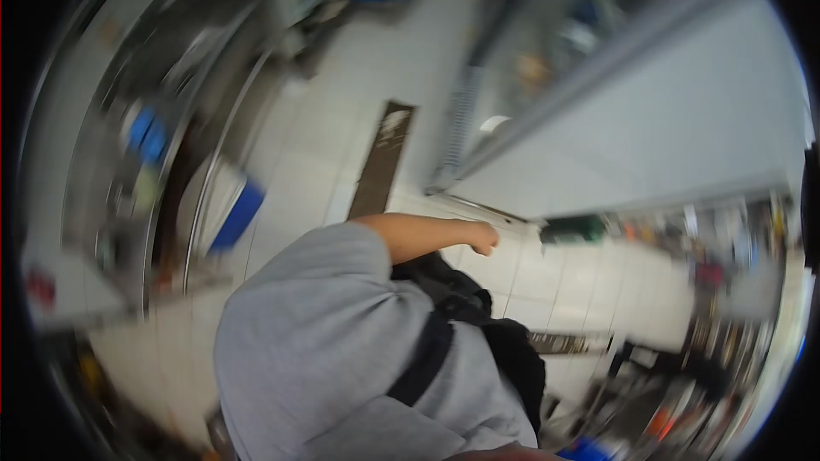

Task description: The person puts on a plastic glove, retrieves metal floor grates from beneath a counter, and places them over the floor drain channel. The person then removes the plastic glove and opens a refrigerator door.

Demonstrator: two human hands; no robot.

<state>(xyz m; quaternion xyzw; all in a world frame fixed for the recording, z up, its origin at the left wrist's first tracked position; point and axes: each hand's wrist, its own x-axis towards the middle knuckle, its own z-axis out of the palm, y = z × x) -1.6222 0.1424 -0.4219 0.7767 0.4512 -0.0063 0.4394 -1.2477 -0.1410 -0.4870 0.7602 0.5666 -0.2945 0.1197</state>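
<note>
My left hand (484, 239) is over the tiled floor, at the end of a bare forearm that comes out of a grey short sleeve. Its fingers look curled into a loose fist, and no object shows in them, though the view is blurred. Just past the hand is the lower edge of a large pale cabinet (632, 119). Black clothing (444, 286) lies below the forearm in the view. My right hand is not in view.
Metal counters or shelves (120, 154) with blurred items stand at left, near a white and blue container (235, 213). Dark floor strips (380, 162) cross the tiles. A cluttered rack (735, 290) and a dark cart-like object (658, 393) are at right.
</note>
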